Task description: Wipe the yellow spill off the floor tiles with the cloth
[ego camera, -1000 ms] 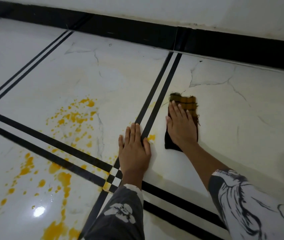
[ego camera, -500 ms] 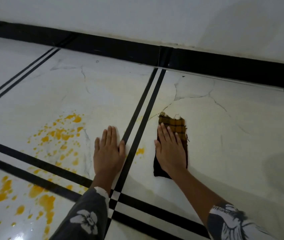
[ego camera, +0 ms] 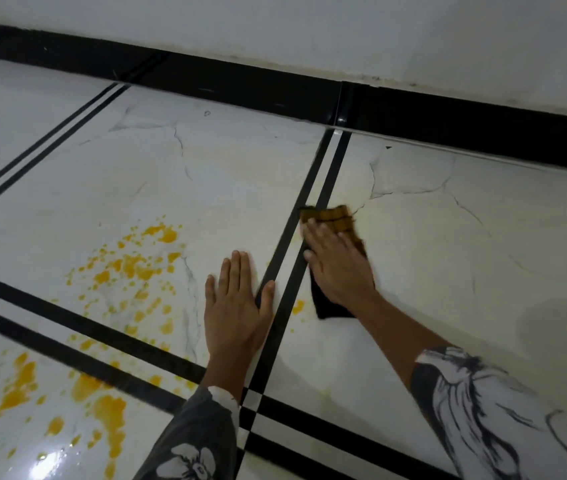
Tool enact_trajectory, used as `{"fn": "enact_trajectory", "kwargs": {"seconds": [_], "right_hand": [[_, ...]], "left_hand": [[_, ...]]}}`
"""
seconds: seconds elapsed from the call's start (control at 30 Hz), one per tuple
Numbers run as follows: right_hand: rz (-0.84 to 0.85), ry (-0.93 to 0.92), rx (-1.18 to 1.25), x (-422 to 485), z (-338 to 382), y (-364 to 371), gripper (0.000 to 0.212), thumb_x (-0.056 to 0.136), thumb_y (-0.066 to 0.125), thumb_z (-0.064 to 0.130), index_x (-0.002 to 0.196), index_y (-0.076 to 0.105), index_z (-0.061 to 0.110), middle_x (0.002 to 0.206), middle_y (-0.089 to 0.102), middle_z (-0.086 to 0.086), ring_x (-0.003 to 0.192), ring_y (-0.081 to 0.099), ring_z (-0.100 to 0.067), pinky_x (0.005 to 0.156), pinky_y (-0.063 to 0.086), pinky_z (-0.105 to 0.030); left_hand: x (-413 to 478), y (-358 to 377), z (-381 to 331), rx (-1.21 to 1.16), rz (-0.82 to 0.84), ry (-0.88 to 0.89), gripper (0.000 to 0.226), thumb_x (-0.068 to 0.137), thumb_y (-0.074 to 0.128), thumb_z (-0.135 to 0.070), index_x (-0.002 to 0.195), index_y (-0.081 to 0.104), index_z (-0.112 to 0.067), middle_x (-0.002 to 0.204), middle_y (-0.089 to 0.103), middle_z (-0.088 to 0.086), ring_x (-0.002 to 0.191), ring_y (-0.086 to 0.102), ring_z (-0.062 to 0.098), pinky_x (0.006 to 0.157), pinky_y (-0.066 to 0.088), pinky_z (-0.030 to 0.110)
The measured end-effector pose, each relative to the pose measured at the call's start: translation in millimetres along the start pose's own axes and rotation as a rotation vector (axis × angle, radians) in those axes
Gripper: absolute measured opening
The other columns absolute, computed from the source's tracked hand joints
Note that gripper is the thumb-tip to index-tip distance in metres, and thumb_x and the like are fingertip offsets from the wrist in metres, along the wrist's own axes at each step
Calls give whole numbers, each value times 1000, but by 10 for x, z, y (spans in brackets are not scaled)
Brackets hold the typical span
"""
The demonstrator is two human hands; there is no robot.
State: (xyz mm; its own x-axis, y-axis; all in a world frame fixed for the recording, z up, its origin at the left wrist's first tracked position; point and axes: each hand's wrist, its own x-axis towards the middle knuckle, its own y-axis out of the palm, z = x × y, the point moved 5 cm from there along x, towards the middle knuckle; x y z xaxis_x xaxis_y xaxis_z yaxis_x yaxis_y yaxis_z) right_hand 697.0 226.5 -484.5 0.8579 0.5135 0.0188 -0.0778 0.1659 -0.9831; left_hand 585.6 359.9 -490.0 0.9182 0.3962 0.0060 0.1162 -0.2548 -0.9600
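Note:
A folded dark cloth (ego camera: 337,220) with a yellow checked end lies on the white floor tiles, its far end touching the black double stripe. My right hand (ego camera: 339,268) presses flat on top of it, blurred by motion. My left hand (ego camera: 237,306) rests palm down on the tile to the left, fingers spread, thumb on the black stripe. The yellow spill (ego camera: 129,268) spatters the tile left of my left hand, with bigger puddles (ego camera: 102,400) at the lower left. A small yellow drop (ego camera: 297,305) sits between my two hands.
A black skirting band (ego camera: 448,112) runs along the foot of the white wall at the back. Black double stripes (ego camera: 327,174) divide the tiles. The right tile has thin grey veins and a shadow at its far right.
My right hand has slid the cloth forward and left, up to the black stripe. My left hand stays planted on the tile. The camera view has shifted.

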Motion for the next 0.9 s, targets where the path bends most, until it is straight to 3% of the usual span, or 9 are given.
{"fn": "enact_trajectory", "kwargs": {"seconds": [0.07, 0.2, 0.3, 0.37, 0.5, 0.63, 0.77, 0.9], "right_hand": [[-21, 102, 2, 113, -93, -20, 59, 96, 2, 43, 149, 5, 18, 158, 5, 2, 145, 4, -14, 116, 2, -32], [86, -216, -68, 133, 76, 37, 74, 81, -15, 47, 149, 1, 21, 158, 3, 6, 145, 2, -11, 115, 0, -29], [81, -160, -52, 167, -18, 19, 75, 80, -15, 47, 149, 2, 22, 157, 4, 7, 145, 4, -10, 115, 2, -29], [49, -109, -59, 59, 84, 50, 73, 85, -14, 48, 149, 7, 20, 157, 9, 5, 145, 9, -12, 115, 6, -30], [17, -202, -81, -546, 326, 66, 64, 97, -3, 41, 142, 35, 17, 148, 37, 1, 136, 37, -16, 113, 22, -35], [87, -339, -27, -1101, 520, 108, 57, 99, 4, 40, 142, 35, 20, 148, 37, 4, 136, 36, -12, 109, 18, -33], [33, -178, -56, -683, 406, 57, 61, 98, 0, 39, 139, 41, 19, 144, 43, 2, 132, 42, -14, 112, 25, -33], [14, -63, -37, -676, 397, 78, 58, 97, 8, 41, 142, 34, 16, 148, 37, 1, 136, 36, -16, 110, 21, -36]], "left_hand": [[-1, -3, -6, -4, -6, 1, 76, 84, -5, -60, 150, -6, -20, 158, -6, -3, 145, -7, 10, 119, -4, 36], [-9, -11, 1, -4, -6, 2, 75, 84, -5, -58, 149, -6, -20, 158, -6, -3, 145, -7, 10, 118, -6, 34], [-6, -11, -3, -9, -13, 2, 70, 88, -5, -54, 149, -6, -21, 158, -5, -3, 144, -7, 9, 117, -8, 33], [11, 11, 1, -14, -7, -1, 64, 92, -1, -47, 149, -3, -21, 158, -2, -3, 145, -5, 9, 117, -7, 33], [23, -1, 12, -21, -4, -9, 60, 93, 3, -38, 150, 3, -19, 158, 4, -3, 145, 0, 10, 118, -4, 34], [6, -20, -12, -22, 10, -3, 60, 92, 4, -37, 150, 5, -19, 158, 6, -1, 145, 1, 11, 118, -2, 35], [16, -9, 2, -11, 3, -3, 61, 92, 4, -36, 150, 6, -17, 158, 7, 0, 145, 3, 12, 118, -1, 36], [13, 0, 6, 10, -2, 7, 61, 93, 4, -37, 150, 6, -17, 158, 6, 1, 146, 3, 13, 119, 0, 37]]}}
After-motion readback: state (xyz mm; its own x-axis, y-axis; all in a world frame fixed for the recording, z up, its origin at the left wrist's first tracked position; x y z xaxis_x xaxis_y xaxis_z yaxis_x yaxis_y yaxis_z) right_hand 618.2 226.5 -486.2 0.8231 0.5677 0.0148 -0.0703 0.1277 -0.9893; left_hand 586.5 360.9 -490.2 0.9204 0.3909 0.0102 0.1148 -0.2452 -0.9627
